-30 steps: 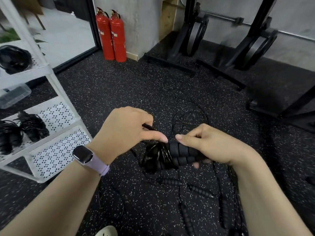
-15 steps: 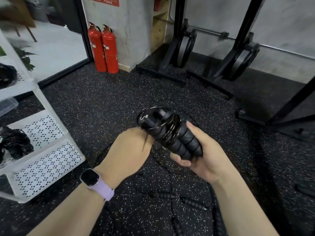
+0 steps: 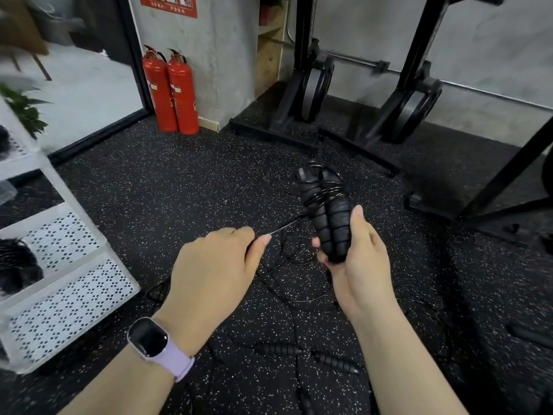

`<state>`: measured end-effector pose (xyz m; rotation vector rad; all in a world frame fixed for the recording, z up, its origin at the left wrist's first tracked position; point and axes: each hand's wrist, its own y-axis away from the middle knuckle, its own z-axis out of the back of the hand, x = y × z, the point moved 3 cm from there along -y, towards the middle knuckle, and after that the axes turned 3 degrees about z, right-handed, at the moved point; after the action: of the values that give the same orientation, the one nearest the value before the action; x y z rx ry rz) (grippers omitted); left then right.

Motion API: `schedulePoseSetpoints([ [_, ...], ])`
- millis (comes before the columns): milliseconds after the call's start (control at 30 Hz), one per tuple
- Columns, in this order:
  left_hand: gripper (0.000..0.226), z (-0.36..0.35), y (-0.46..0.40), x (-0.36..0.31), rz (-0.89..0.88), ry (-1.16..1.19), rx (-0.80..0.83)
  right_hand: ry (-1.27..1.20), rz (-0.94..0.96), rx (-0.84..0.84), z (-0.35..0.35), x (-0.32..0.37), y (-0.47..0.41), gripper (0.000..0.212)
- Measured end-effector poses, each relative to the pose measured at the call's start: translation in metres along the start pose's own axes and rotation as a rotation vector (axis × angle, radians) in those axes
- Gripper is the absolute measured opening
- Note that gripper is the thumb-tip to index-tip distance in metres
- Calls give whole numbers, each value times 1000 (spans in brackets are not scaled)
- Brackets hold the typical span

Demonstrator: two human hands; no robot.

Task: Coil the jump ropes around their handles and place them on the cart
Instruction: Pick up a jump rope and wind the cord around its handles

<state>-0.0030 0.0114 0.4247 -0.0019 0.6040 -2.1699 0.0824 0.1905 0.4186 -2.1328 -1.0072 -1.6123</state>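
My right hand (image 3: 356,262) grips the lower end of a pair of black ribbed jump rope handles (image 3: 327,211), held upright with thin black rope wound round their upper half. My left hand (image 3: 215,271) pinches the loose rope end (image 3: 287,224), which stretches taut from the handles down to my fingers. Another jump rope with black handles (image 3: 308,354) lies uncoiled on the floor below my hands. The white perforated cart (image 3: 68,301) stands at the left, with coiled black ropes (image 3: 15,265) on its middle shelf.
Two red fire extinguishers (image 3: 170,91) stand against the concrete wall. A black rack with weight plates (image 3: 317,82) sits behind my hands. Loose rope loops (image 3: 299,283) trail over the speckled rubber floor. A purple-strapped watch (image 3: 152,345) is on my left wrist.
The handles have swung from lying sideways to upright and moved right with my right hand. My left hand has pulled away to the left, drawing the rope end taut.
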Motion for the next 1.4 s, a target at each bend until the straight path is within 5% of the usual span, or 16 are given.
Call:
schedulePoseSetpoints([
  [100, 47, 4, 3, -6, -173, -45, 6, 356, 88, -32, 5, 1, 0, 39],
  [200, 43, 8, 3, -5, -267, -63, 9, 826, 232, 114, 6, -1, 0, 44],
  [333, 38, 11, 3, 3, -340, -16, 39, 1074, 176, 375, -1, -3, 4, 41],
  [467, 59, 7, 4, 9, -309, 23, 81, 1231, 146, 693, -12, -6, 12, 56],
  [667, 67, -1, -2, 31, -77, 342, 240, 924, 10, 807, -14, -8, 12, 52],
  [900, 57, -5, 0, 26, 335, 1248, 935, 484, -139, 883, -19, -18, 14, 54],
  [1033, 26, -1, 0, 15, 310, 1497, 864, 149, -240, 909, -32, -20, 19, 50],
  [1167, 29, -20, -9, 9, 579, 1267, 697, -113, -303, 709, -44, -17, 19, 46],
  [1300, 56, -20, 0, 8, 224, 584, 479, -313, -261, 260, -34, -9, 3, 33],
  [1400, 52, -15, 8, 16, 109, 188, 391, -174, -134, -30, -8, -3, -14, 28],
])
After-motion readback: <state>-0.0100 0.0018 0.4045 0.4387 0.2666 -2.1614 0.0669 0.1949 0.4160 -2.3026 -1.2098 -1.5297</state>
